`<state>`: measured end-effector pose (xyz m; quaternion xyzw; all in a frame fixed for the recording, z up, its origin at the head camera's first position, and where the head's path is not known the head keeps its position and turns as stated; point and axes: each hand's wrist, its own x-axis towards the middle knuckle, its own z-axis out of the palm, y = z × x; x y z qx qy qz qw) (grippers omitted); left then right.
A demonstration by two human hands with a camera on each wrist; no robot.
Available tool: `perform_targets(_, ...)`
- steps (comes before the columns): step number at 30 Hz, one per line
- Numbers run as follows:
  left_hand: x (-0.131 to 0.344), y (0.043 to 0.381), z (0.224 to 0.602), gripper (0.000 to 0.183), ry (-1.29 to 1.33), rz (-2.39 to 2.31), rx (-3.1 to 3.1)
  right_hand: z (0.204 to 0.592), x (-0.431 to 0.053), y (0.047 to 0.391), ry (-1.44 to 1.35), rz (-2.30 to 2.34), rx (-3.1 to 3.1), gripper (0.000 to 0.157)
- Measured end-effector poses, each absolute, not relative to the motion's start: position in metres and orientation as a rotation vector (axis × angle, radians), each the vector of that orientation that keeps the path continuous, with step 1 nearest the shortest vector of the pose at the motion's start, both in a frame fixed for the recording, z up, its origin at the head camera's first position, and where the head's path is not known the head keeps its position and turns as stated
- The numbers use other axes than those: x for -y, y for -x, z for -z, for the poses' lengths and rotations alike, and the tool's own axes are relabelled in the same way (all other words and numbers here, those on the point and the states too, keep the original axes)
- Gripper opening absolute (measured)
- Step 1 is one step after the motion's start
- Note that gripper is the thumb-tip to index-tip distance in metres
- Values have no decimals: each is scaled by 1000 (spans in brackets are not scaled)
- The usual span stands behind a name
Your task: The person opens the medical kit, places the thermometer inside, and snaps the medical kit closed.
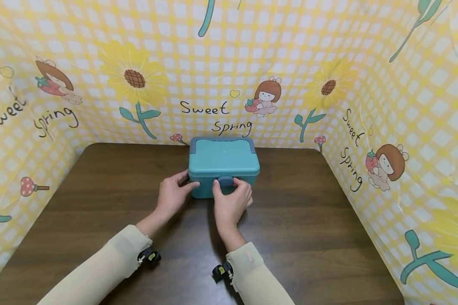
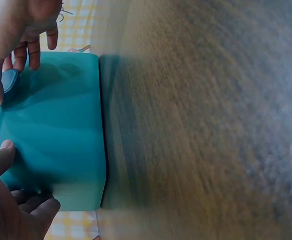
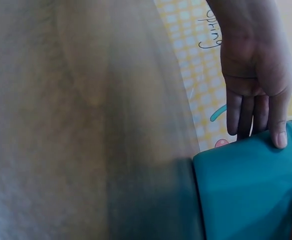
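Observation:
A closed teal lunch box (image 1: 224, 156) with blue-grey lid trim stands at the back of the table. My left hand (image 1: 171, 195) holds its left front corner, thumb on the front face and fingers along the side. With thumb and index finger, my right hand (image 1: 232, 208) pinches the rounded blue latch (image 1: 225, 181) at the front of the lid. The left wrist view shows the box's front (image 2: 61, 125) between both hands. In the right wrist view, the left thumb (image 3: 280, 137) presses near the box's edge; the right hand is mostly out of that frame.
The dark wood-grain table (image 1: 297, 228) extends in front of the box and to both sides. A yellow checked cloth (image 1: 213, 59) with printed flowers and figures walls off the back and sides, close behind the box. Small cameras (image 1: 149, 256) are worn on both wrists.

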<state>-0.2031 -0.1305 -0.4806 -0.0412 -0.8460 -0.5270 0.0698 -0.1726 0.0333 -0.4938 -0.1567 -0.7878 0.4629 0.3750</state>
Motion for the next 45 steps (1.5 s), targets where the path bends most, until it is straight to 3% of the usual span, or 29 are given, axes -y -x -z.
perform_targets(34,133,205,477,63,133,1577,2531,492,-34,177,447,-1195,2072,53)
perform_targets(45,137,203,482,59,154,1543,2555,489,-63,164,251,-1222,2122,54)
